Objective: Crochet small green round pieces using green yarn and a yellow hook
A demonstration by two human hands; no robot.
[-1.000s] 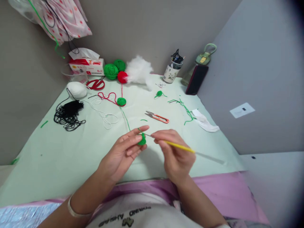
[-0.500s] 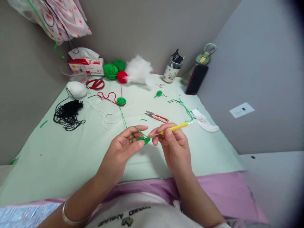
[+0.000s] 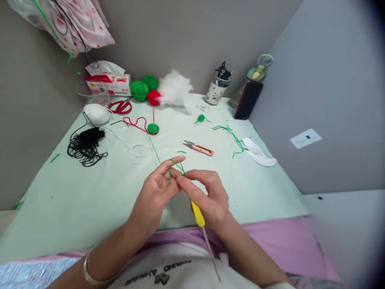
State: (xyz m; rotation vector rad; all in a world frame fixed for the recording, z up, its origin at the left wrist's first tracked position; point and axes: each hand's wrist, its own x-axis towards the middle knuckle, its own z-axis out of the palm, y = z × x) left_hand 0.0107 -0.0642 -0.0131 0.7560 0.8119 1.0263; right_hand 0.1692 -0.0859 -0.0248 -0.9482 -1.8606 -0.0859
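Note:
My left hand (image 3: 152, 198) is closed at the fingertips on a small green crochet piece, now mostly hidden by the fingers. Green yarn (image 3: 169, 176) loops over its raised index finger and trails back to a small green ball (image 3: 153, 129). My right hand (image 3: 212, 200) grips a crochet hook with a yellow handle (image 3: 197, 214). The handle slants down toward my body, and a thin metal tip rises between the two hands. Thumb and fingers of both hands meet at the green piece.
Orange thread snips (image 3: 200, 148) lie just beyond my hands. Black yarn (image 3: 87, 144), a white yarn ball (image 3: 96, 114) and red scissors (image 3: 120, 107) are at left. White stuffing (image 3: 175, 88), a pen jar (image 3: 217, 91) and a phone (image 3: 248, 100) stand along the back. Green scraps (image 3: 236, 138) lie right.
The crochet hook has swung from pointing right to nearly upright, its handle end now toward my body. My right hand has moved left against the left fingertips, covering the green piece.

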